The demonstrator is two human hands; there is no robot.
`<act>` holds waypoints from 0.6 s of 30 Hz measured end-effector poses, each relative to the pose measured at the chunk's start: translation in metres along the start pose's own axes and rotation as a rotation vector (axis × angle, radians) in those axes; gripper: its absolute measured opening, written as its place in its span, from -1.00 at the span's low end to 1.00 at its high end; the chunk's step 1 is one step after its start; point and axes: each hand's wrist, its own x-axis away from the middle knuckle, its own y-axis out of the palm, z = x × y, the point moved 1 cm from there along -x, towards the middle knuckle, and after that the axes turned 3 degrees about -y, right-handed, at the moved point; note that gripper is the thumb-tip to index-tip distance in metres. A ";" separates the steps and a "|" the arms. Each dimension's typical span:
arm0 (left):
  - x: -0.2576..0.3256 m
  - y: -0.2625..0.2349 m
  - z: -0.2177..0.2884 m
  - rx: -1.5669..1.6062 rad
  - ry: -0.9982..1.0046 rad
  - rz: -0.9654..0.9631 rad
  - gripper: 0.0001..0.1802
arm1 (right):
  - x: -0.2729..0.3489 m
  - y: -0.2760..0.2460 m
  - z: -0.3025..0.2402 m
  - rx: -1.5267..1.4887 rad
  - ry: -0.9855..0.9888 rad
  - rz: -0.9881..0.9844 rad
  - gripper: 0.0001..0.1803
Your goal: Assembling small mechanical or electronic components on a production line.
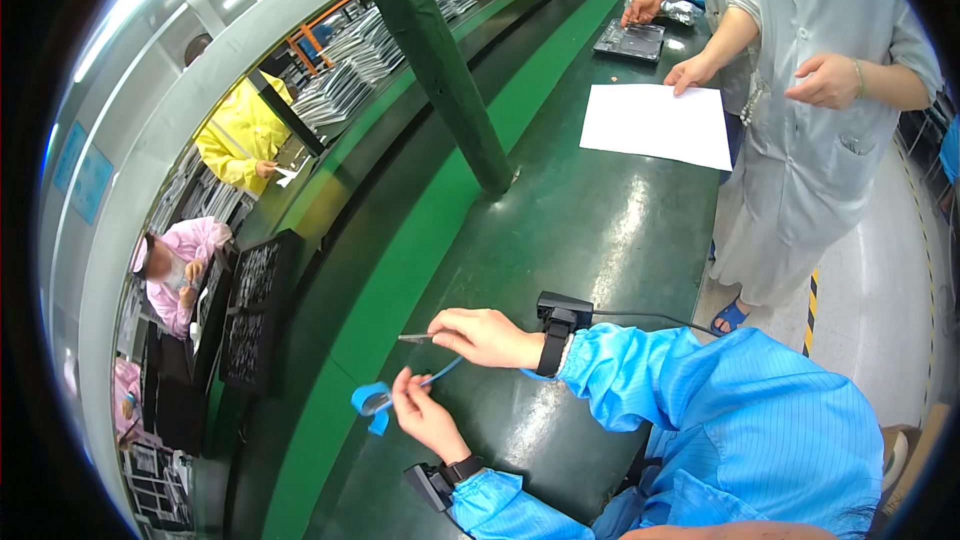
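Observation:
My right hand pinches a slim silver strip-like piece that sticks out past the fingertips; its exact kind is too small to tell. Just below, my left hand has its thumb and fingers closed at the edge of a blue looped band with a grey inner part and a short hanging end. A thin blue cord runs from beside the left fingers up behind the right hand. Both hands are held above the green workbench. Black devices on straps sit on both my wrists.
A green post rises from the bench. A person in a pale coat touches a white sheet at its far end, beside a black tray. Across the line are black trays and people in pink and yellow.

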 end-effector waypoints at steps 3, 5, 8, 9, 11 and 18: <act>0.005 0.011 0.008 -0.092 -0.108 -0.148 -0.75 | 0.005 0.007 0.000 -0.043 -0.002 -0.085 -0.84; 0.005 0.011 0.007 -0.060 -0.121 -0.183 -0.76 | 0.008 0.010 -0.001 -0.074 -0.004 -0.120 -0.83; 0.005 0.012 0.011 -0.022 -0.125 -0.222 -0.80 | 0.011 0.012 -0.003 -0.077 -0.042 -0.176 -0.81; 0.005 0.012 0.011 -0.017 -0.126 -0.209 -0.82 | 0.011 0.012 -0.004 -0.097 0.011 -0.237 -0.79; 0.004 0.012 0.010 -0.004 -0.119 -0.198 -0.85 | 0.011 0.012 -0.004 -0.088 0.036 -0.256 -0.79; 0.003 0.010 0.000 -0.022 -0.118 -0.236 -0.77 | 0.012 0.016 0.004 0.006 0.039 -0.320 -0.80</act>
